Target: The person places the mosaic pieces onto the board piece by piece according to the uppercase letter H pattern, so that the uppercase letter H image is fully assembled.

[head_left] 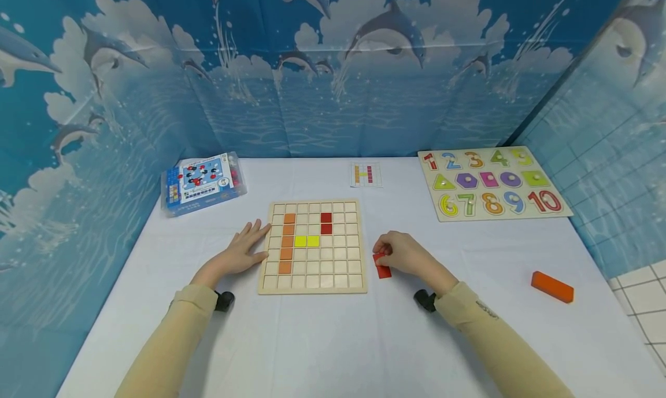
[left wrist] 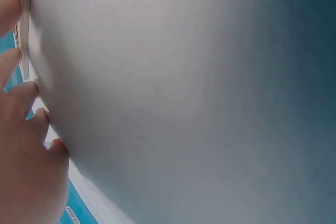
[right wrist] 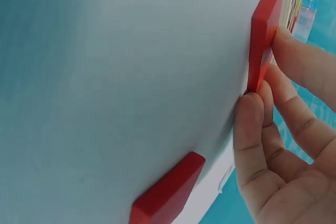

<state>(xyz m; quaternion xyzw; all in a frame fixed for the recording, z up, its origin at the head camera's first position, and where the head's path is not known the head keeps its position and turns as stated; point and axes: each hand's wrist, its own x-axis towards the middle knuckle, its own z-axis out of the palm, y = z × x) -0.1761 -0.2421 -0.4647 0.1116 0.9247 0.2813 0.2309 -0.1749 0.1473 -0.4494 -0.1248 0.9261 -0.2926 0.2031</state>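
A wooden grid board (head_left: 312, 290) lies on the white cloth with an orange column of tiles (head_left: 287, 241), two yellow tiles (head_left: 307, 241) and two dark red tiles (head_left: 326, 223) in its cells. My left hand (head_left: 241, 250) rests at the board's left edge, fingers spread and touching its rim. Right of the board, my right hand (head_left: 408, 253) pinches a red tile (right wrist: 256, 72) between thumb and fingers, low over the cloth. Another red tile (right wrist: 266, 17) lies against it, partly beyond the fingertips.
A small pattern card (head_left: 366, 174) lies behind the board. At back left sits a boxed molecule set (head_left: 203, 181); at back right, a number and shape puzzle board (head_left: 499, 184). An orange-red bar (head_left: 552, 287) lies far right. A dolphin-print curtain (head_left: 333, 97) hangs behind the table.
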